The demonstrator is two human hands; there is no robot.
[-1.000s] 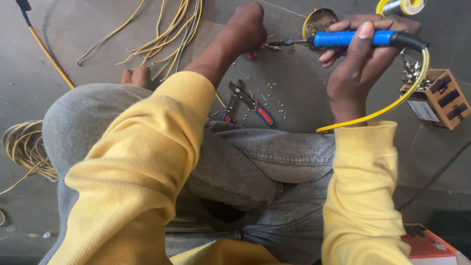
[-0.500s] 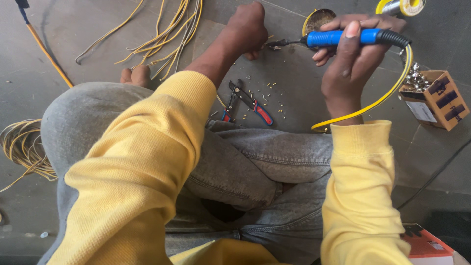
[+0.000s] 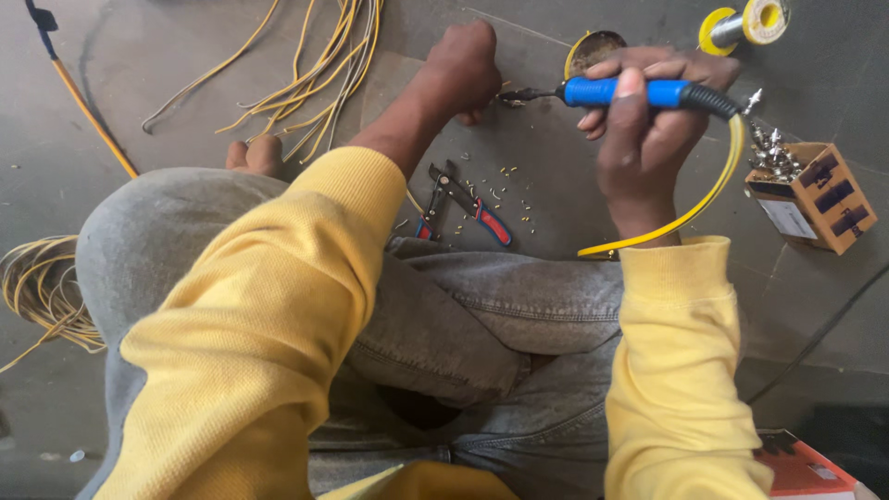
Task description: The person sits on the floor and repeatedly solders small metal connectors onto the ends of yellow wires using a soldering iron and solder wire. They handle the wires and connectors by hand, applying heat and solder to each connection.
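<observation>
My right hand (image 3: 648,125) grips a blue-handled soldering iron (image 3: 630,92) held level, its metal tip pointing left. A yellow cord (image 3: 690,211) curves from the iron's rear down to my right sleeve. My left hand (image 3: 463,69) is a closed fist on the floor, right at the iron's tip; what it pinches is hidden, though yellow wires (image 3: 315,74) run up and left from it. A small round yellow-rimmed tin (image 3: 593,48) sits just behind the iron.
Red-and-blue-handled wire strippers (image 3: 468,208) lie on the grey floor among small wire scraps. A yellow solder spool (image 3: 745,23) lies top right. A small cardboard box (image 3: 815,194) with metal parts stands at right. Coiled wire (image 3: 42,292) lies left; an orange box (image 3: 801,468) lies bottom right.
My right hand has shifted the soldering iron slightly left and up, bringing its tip against my left fist. The left hand has stayed in place.
</observation>
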